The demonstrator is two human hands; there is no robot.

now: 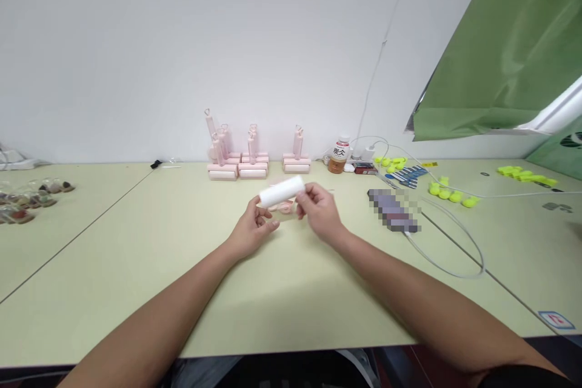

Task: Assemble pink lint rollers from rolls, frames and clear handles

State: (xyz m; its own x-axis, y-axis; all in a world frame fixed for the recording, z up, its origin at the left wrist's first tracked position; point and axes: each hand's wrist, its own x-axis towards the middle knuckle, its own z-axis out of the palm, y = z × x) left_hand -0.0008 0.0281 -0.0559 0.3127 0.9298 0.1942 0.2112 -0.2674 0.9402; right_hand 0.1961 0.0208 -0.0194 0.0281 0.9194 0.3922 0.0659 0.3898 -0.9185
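A white lint-roller refill roll (282,191) is held above the table, tilted a little with its right end higher. My right hand (319,211) pinches the right end between thumb and fingers. At the other end, my left hand (251,227) has its fingers curled against the roll, its thumb stretched out below. Something thin and clear, perhaps film, shows under the roll between the hands. Pale pink parts (285,207) lie behind it, partly hidden. Farther back stand several pink lint rollers (253,168) with upright handles, lined up along the wall.
A brown bottle with a white cap (339,155) stands by the wall. To the right are a blurred-out phone-like object (391,210) on a white cable (454,274), neon yellow pieces (448,193) and blue strips (409,176). Small clear domes (34,197) sit far left.
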